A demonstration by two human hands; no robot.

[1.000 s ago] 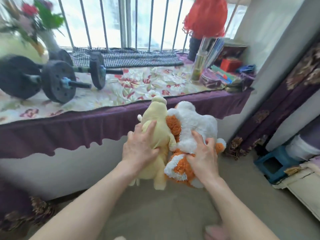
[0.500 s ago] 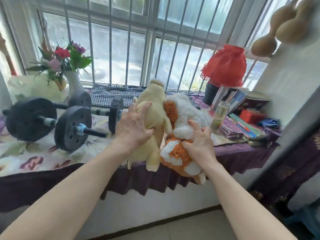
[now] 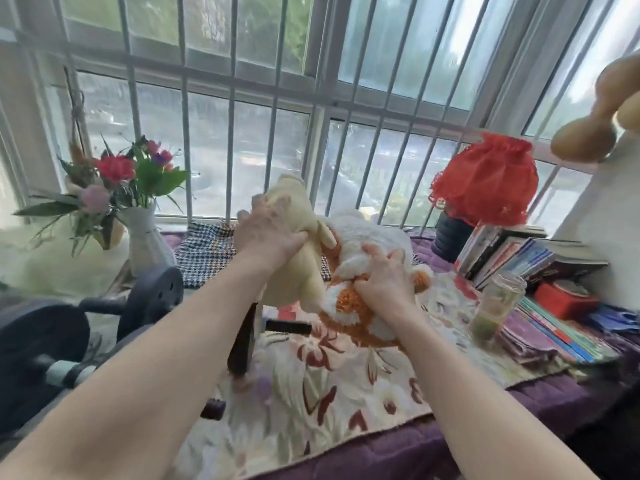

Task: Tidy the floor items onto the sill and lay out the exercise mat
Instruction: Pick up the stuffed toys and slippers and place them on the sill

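— Two soft toys were up over the sill (image 3: 398,455), right?
— Yes. The left hand (image 3: 268,233) squeezed the yellow plush toy (image 3: 294,271), and the right hand (image 3: 384,278) squeezed the white and orange plush toy (image 3: 360,237). The toys touched each other, side by side.
— Where were they?
— Above the flowery cloth (image 3: 329,386) on the sill, in front of the window bars (image 3: 273,133). I could not tell if they sat on the cloth.
— What was on the left?
— Dark dumbbells (image 3: 149,299) lay there, near a white vase (image 3: 145,240) with flowers.
— And on the right?
— A glass jar (image 3: 495,306), books (image 3: 519,254) and a red lamp (image 3: 485,178)
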